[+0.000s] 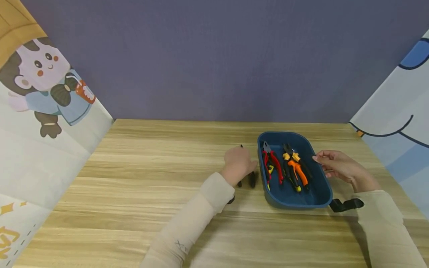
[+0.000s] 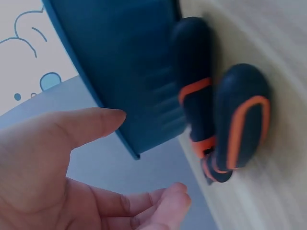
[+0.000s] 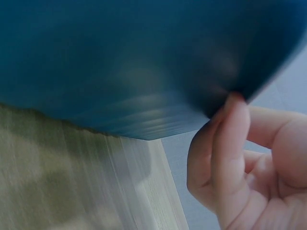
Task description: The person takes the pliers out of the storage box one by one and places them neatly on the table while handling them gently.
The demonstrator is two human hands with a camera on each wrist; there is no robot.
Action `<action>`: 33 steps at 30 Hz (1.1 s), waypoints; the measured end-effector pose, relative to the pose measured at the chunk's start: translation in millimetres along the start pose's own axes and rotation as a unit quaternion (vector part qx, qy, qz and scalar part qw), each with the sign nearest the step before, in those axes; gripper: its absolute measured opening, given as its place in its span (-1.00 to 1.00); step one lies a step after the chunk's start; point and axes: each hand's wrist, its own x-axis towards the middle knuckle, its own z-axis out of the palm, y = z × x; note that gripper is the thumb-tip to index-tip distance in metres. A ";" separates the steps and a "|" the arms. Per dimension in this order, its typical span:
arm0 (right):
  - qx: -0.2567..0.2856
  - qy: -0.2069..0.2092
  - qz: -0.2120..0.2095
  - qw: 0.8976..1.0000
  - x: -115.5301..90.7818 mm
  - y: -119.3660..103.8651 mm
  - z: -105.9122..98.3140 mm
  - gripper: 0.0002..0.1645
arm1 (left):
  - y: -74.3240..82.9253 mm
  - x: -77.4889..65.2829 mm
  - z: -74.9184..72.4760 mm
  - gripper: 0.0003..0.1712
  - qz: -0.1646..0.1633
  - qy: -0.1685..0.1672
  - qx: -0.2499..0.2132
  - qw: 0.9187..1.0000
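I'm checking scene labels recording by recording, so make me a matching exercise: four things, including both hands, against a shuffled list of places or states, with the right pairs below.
Things
1. left hand
2. right hand
3. red-handled pliers
4. black-and-orange tool

Places or states
A. inside the blue tray
B. on the table, left of the tray in the head view
C. thumb and fingers apart, nothing held
D. at the tray's right-hand rim, fingers curled

Right pairs: 1-C, 2-D, 3-A, 4-B

I count one blue tray, at least three pliers overlapping inside it, exact number unclear, and one black-and-orange hand tool at its nine o'clock.
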 end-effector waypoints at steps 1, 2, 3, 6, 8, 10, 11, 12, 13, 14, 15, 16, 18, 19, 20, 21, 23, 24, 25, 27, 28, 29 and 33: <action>0.000 -0.001 0.000 1.000 0.0 0.0 0.2 -0.83 | 0.6 -0.1 -2.1 -0.31 0.000 -0.003 0.001 1.000; 0.001 -0.001 0.001 1.000 0.1 -0.1 0.4 -0.83 | 1.1 0.1 -3.7 -0.29 0.001 -0.005 0.001 1.000; 0.000 -0.002 0.002 1.000 0.1 -0.2 0.8 -0.82 | 1.6 0.1 -5.1 -0.29 0.003 -0.006 0.000 1.000; -0.001 -0.003 0.003 1.000 0.3 -0.4 2.4 -0.80 | 2.9 0.0 -9.0 -0.31 0.007 -0.002 -0.006 1.000; -0.001 -0.006 0.001 1.000 0.2 -0.1 3.1 -0.80 | 3.7 -0.4 -11.4 -0.34 0.008 0.000 -0.016 1.000; 0.002 -0.008 -0.003 1.000 -0.4 0.3 3.9 -0.82 | 4.7 -0.9 -14.4 -0.36 0.015 0.007 -0.016 1.000; 0.004 -0.008 -0.004 1.000 -0.7 0.5 4.2 -0.83 | 5.3 -1.1 -16.0 -0.36 0.018 0.011 -0.018 1.000; 0.006 -0.008 -0.006 1.000 -1.1 0.9 4.6 -0.83 | 6.1 -1.7 -17.9 -0.36 0.022 0.012 -0.022 0.999; 0.007 -0.007 -0.007 1.000 -1.4 1.3 5.0 -0.84 | 6.9 -2.4 -19.8 -0.35 0.028 0.014 -0.021 0.999; 0.009 -0.005 -0.007 1.000 -1.9 1.7 5.7 -0.85 | 8.4 -3.0 -21.7 -0.35 0.034 0.017 -0.019 0.999; 0.010 -0.003 -0.007 1.000 -2.3 2.1 6.3 -0.85 | 10.0 -3.5 -23.1 -0.35 0.040 0.022 -0.020 0.999; 0.011 -0.003 -0.007 1.000 -2.7 2.4 7.0 -0.85 | 11.9 -4.3 -24.6 -0.35 0.043 0.025 -0.022 0.999; 0.012 -0.001 -0.004 1.000 -3.7 3.1 8.3 -0.85 | 16.1 -6.4 -27.0 -0.33 0.054 0.031 -0.028 0.998; 0.013 0.000 -0.003 1.000 -4.1 3.4 9.1 -0.85 | 18.5 -7.5 -28.1 -0.32 0.060 0.033 -0.028 0.997; 0.014 0.000 -0.003 1.000 -4.7 3.6 10.0 -0.85 | 21.0 -8.4 -29.0 -0.31 0.065 0.033 -0.029 0.997; 0.015 0.001 -0.002 1.000 -5.4 3.7 11.0 -0.85 | 23.4 -9.1 -29.7 -0.31 0.070 0.033 -0.029 0.997; 0.017 0.002 0.000 1.000 -6.5 4.2 13.1 -0.85 | 28.3 -10.4 -31.1 -0.30 0.082 0.028 -0.030 0.996; 0.019 0.002 0.000 1.000 -7.0 4.5 14.2 -0.84 | 30.9 -10.9 -31.9 -0.31 0.087 0.024 -0.030 0.995; 0.020 0.003 -0.001 1.000 -7.4 4.8 15.2 -0.84 | 33.3 -11.1 -32.5 -0.32 0.090 0.019 -0.030 0.995; 0.022 0.004 -0.001 1.000 -8.3 5.6 16.8 -0.85 | 38.1 -11.3 -32.6 -0.33 0.095 0.013 -0.031 0.995; 0.022 0.005 -0.002 1.000 -8.6 6.0 17.5 -0.85 | 40.4 -11.5 -32.8 -0.33 0.096 0.011 -0.031 0.995; 0.023 0.006 -0.002 1.000 -9.0 6.4 18.1 -0.85 | 42.5 -11.7 -32.9 -0.34 0.097 0.010 -0.032 0.995; 0.022 0.010 -0.001 1.000 -10.6 7.7 20.1 -0.85 | 49.6 -11.9 -31.8 -0.36 0.104 0.010 -0.039 0.994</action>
